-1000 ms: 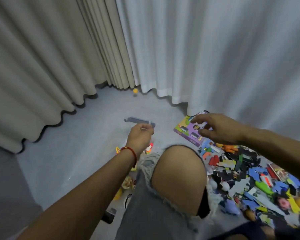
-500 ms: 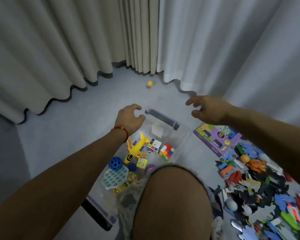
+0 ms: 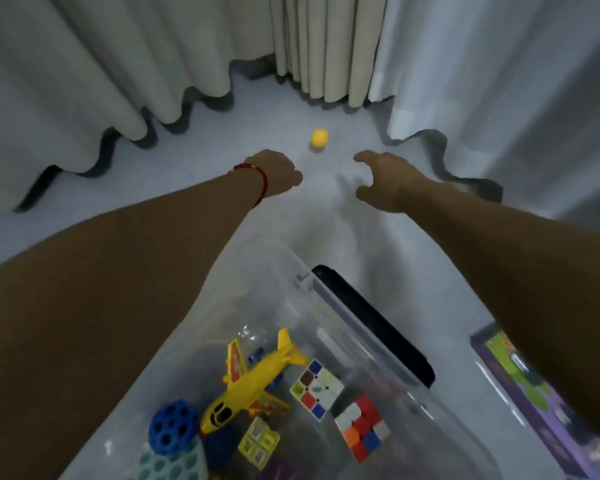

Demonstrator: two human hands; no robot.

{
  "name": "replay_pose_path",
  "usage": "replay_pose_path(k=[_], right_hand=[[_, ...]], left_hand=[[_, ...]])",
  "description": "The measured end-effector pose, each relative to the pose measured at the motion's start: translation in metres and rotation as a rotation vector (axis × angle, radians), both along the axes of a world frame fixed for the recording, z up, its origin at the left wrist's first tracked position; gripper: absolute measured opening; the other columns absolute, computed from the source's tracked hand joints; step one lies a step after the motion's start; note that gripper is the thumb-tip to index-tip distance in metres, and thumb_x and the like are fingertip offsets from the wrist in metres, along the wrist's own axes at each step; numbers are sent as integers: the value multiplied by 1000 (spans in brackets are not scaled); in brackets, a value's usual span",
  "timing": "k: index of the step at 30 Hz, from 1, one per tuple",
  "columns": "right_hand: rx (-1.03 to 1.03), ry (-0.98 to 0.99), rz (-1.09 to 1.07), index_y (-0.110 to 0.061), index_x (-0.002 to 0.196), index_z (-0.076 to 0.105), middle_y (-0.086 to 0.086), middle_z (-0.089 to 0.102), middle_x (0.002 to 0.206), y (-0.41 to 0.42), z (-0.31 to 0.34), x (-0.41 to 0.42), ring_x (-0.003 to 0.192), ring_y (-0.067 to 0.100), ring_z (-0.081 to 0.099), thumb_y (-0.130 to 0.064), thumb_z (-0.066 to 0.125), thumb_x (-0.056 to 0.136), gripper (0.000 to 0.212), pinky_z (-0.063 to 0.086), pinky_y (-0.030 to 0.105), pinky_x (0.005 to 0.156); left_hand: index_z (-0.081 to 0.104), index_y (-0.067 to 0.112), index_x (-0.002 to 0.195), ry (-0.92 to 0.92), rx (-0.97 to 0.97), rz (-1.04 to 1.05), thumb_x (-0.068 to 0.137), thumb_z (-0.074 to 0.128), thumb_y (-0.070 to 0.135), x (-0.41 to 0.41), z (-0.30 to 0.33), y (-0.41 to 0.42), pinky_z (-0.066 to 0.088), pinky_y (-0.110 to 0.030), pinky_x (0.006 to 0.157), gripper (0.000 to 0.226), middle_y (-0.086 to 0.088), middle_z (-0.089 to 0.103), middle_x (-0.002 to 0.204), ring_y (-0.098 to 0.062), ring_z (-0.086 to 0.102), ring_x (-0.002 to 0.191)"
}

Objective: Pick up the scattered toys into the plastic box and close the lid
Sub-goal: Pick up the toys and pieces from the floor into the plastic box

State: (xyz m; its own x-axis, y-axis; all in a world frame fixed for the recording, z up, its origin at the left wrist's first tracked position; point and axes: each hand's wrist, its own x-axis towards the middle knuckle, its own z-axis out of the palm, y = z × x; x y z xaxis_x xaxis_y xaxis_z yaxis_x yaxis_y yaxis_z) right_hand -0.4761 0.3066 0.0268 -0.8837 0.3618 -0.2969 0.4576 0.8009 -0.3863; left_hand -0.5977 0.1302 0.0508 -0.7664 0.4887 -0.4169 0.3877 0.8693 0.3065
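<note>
Both arms out over the floor | left hand curled, gripping nothing | right hand fingers spread | yellow ball upper centre (untouched) | plastic box bottom centre, lid off, toys inside

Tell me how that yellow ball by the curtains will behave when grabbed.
The yellow ball looks round and smooth, so a nudge would probably send it rolling toward the curtains. It seems small and likely light. Neither the left hand nor the right hand touches it.
</note>
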Motion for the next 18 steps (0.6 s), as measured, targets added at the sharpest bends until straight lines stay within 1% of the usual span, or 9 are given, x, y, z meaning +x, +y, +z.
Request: replay_pose_path(k=[2, 4, 6, 8, 11, 13, 14, 16, 18], right_hand=[[-16, 2, 6, -26, 155, 23, 17, 34, 149, 6, -31, -29, 132, 39, 41, -34, 66, 90, 79, 39, 43, 106], [-14, -11, 21, -33, 156, 15, 15, 20, 158, 8, -55, -57, 138, 44, 31, -38, 68, 87, 87, 36, 52, 110], [14, 20, 41, -39, 156, 11, 14, 4, 163, 8, -72, -87, 141, 47, 21, -39, 71, 86, 92, 33, 56, 110], [35, 76, 61, -42, 155, 10, 11, -5, 165, 6, -81, -120, 144, 47, 15, -41, 72, 84, 95, 29, 59, 111], [53, 69, 118, -45, 154, 10, 2, -12, 166, 7, -92, -172, 149, 42, 1, -41, 69, 87, 89, 21, 62, 114], [64, 35, 187, -40, 155, 18, 0, -9, 166, 12, -104, -201, 151, 37, 0, -38, 63, 92, 78, 18, 60, 117], [64, 17, 219, -36, 154, 25, 1, -3, 166, 14, -111, -212, 151, 35, 5, -34, 61, 94, 69, 19, 57, 118], [122, 4, 211, -27, 148, 42, 7, 22, 161, 14, -122, -220, 145, 34, 24, -20, 57, 96, 54, 26, 51, 116], [246, 20, 174, -16, 140, 49, 15, 42, 144, 7, -127, -212, 133, 37, 37, -7, 54, 93, 49, 36, 48, 110]], left_hand=[[44, 28, 144, -27, -90, -23, 90, 59, 42, -20, -28, -2, 29, -37, 113, 57, -6, 33, 154, -28, 33, 140], [26, 40, 150, -51, -202, -87, 86, 60, 55, -32, -57, -13, 23, -40, 117, 74, -6, 19, 161, -29, 23, 145], [12, 50, 150, -125, -310, -116, 78, 58, 72, -37, -82, -23, 22, -43, 118, 88, -6, 0, 163, -31, 19, 147], [1, 59, 146, -189, -388, -143, 68, 55, 83, -37, -97, -29, 25, -46, 115, 97, -2, -18, 161, -37, 18, 146], [-8, 64, 141, -167, -434, -185, 63, 56, 86, -34, -103, -32, 25, -54, 114, 104, -1, -26, 159, -48, 9, 144], [-12, 60, 143, -141, -449, -211, 67, 60, 80, -30, -104, -31, 21, -56, 112, 106, -3, -28, 158, -51, 1, 143], [-13, 58, 144, -124, -460, -219, 69, 60, 78, -27, -103, -31, 19, -56, 113, 107, -5, -30, 157, -51, -2, 143], [-16, 57, 144, -109, -482, -234, 70, 59, 79, -26, -103, -30, 16, -56, 113, 108, -7, -32, 156, -51, -5, 142], [-17, 57, 143, -117, -488, -237, 69, 55, 82, -26, -101, -31, 16, -57, 113, 106, -6, -33, 156, -52, -6, 142]])
